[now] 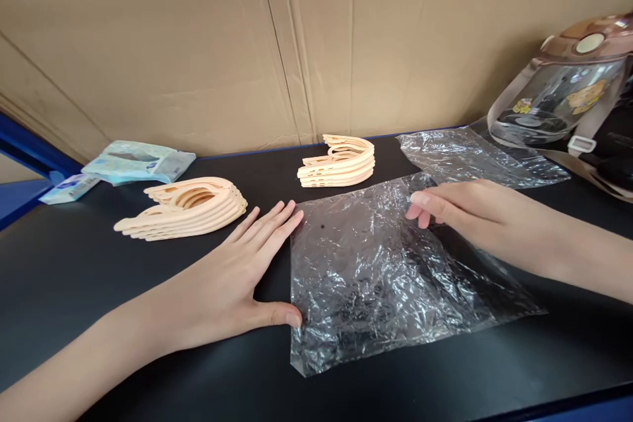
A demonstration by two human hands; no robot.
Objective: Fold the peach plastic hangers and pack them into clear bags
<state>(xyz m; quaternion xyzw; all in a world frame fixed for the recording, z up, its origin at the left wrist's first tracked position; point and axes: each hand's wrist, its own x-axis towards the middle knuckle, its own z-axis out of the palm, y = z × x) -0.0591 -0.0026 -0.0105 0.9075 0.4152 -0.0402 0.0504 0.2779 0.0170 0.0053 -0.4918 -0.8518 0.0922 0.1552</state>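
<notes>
A crinkled clear plastic bag [376,277] lies flat on the black table [74,264] in front of me. My left hand [237,270] rests flat beside the bag's left edge, fingers stretched out, thumb touching the bag's edge. My right hand [459,211] lies on the bag's upper right part, fingers together and pressing or pinching the plastic. A stack of peach-coloured plastic pieces [185,208] sits just beyond my left hand. A second, smaller stack of the same pieces [339,161] stands farther back at the centre.
Another clear bag [469,155] lies at the back right. A transparent jug with a brown lid [568,86] lies on its side at the far right. Light blue packets [133,161] sit at the back left. A cardboard wall [247,46] closes the back.
</notes>
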